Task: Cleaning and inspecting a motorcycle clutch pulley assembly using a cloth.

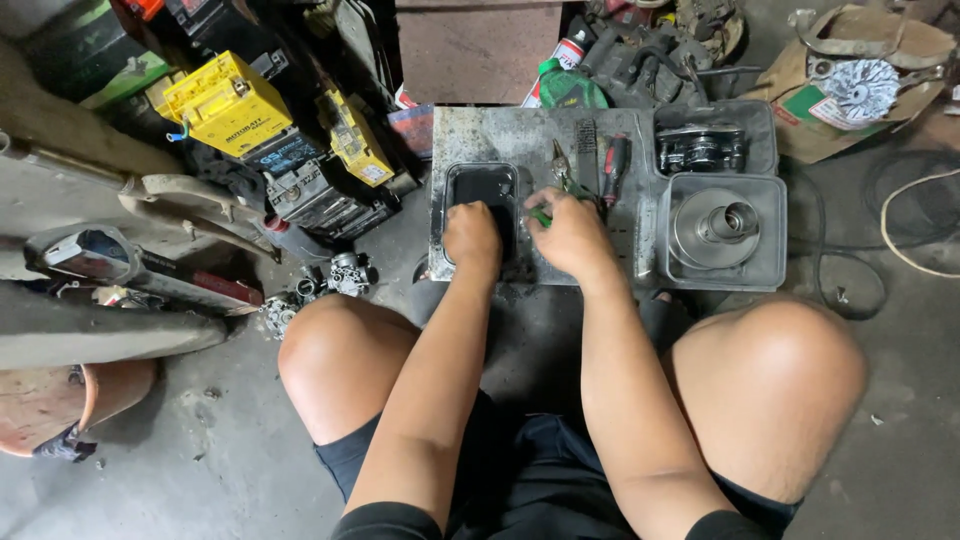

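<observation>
Head view looks down past two bare knees onto a grey concrete workshop floor (230,480), stained and cluttered. A scuffed metal tray (470,135) lies ahead, with a dark rectangular well (483,185) set into it. To its right a square metal pan (770,262) holds a round pulley part (712,225), and a smaller tray behind it holds a dark round component (702,150). Yellow and black batteries (225,100) are stacked at the left, a carburettor (345,272) sits on the floor near the left knee, and a black cable (850,285) loops at the right.

The left hand (472,235) rests curled over the well's near edge; whether it grips anything cannot be told. The right hand (572,235) is closed around green-handled pliers (560,170), on the tray just right of the well. Their long axis runs away from the person, tips pointing to the tray's far edge.
</observation>
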